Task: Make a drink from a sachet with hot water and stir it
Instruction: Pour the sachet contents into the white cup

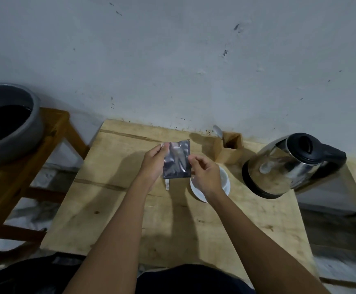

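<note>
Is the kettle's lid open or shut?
Shut: the kettle stands upright on the table, its black lid flat.

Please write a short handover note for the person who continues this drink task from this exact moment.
Left hand: pinches the silver sachet at its upper left corner.
Right hand: at the sachet's right edge, above the white cup on its saucer.
Kettle: on the table, right of the cup. Spoon: in the wooden holder behind.
Done: sachet picked up; whether it is open I cannot tell.
Left: empty the sachet into the cup, pour water, stir.
</note>
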Demonstrator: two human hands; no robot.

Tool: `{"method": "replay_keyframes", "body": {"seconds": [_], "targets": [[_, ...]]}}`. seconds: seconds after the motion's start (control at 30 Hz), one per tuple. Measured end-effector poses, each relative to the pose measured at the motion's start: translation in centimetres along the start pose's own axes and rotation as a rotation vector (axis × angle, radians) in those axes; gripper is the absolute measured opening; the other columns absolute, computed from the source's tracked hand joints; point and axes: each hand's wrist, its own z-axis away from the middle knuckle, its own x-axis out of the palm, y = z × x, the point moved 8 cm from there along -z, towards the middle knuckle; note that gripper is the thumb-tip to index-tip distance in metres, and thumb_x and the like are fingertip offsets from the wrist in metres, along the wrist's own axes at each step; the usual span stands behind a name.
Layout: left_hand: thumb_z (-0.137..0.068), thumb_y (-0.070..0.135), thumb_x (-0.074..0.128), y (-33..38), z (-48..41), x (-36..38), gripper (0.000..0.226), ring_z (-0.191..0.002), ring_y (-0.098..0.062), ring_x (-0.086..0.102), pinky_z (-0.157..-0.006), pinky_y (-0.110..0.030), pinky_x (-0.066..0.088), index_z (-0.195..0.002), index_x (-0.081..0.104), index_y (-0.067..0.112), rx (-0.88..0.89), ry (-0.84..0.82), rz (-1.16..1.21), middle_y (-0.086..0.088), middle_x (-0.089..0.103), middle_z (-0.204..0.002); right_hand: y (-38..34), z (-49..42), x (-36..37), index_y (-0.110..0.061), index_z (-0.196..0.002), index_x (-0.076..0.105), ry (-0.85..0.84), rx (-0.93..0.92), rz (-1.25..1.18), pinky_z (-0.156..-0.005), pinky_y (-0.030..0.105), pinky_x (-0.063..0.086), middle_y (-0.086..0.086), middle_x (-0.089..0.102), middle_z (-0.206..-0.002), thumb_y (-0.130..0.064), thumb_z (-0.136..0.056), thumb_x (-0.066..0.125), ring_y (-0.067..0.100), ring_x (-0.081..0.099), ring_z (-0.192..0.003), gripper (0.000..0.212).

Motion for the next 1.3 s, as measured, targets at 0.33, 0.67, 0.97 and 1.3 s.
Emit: {"method": "replay_keyframes", "body": {"seconds": [0.33,0.67,0.97,1.3], "targets": [[-0.095,0.024,0.054,-0.6,0.5,4.3,0.019,-0.082,-0.019,0.062,-0.084,-0.041,0.056,-0.099,0.07,0.015,0.066,-0.11,-0.088,0.001,0.065,-0.08,-2.0,0.2,-4.8,-0.015,-0.096,0.072,0.095,-0.212,0.296,-0.069,0.028,0.057,-0.004,0.072,-0.086,-0.02,-0.099,0.056,0.01,0.067,-0.078,0.017],[-0.095,0.018,0.053,-2.0,1.0,8.2,0.018,-0.062,-0.013,0.055,-0.071,-0.036,0.056,-0.105,0.065,0.008,-0.041,-0.225,0.222,0.0,0.063,-0.069,0.5,2.7,-10.5,-0.027,-0.106,0.069,0.237,-0.035,-0.004,-0.084,0.032,0.057,0.0,0.073,-0.102,-0.031,-0.094,0.064,0.015,0.069,-0.094,0.013],[-0.095,0.023,0.055,-4.3,1.1,10.8,0.017,-0.071,-0.015,0.063,-0.072,-0.033,0.058,-0.1,0.067,0.013,-0.092,-0.213,0.066,-0.003,0.069,-0.084,0.7,4.0,-14.2,-0.012,-0.105,0.072,0.387,-0.057,-0.026,-0.07,0.029,0.055,0.004,0.07,-0.085,-0.025,-0.099,0.057,0.01,0.064,-0.074,0.021],[-0.095,0.021,0.051,-7.6,-1.2,8.3,0.034,-0.115,-0.027,0.058,-0.08,-0.025,0.04,-0.126,0.061,0.011,0.072,-0.098,-0.812,-0.011,0.061,-0.131,-1.1,3.2,-16.9,-0.019,-0.105,0.074,0.317,-0.19,0.445,-0.077,0.043,0.058,-0.003,0.073,-0.091,-0.025,-0.099,0.059,0.015,0.069,-0.086,0.017]]}}
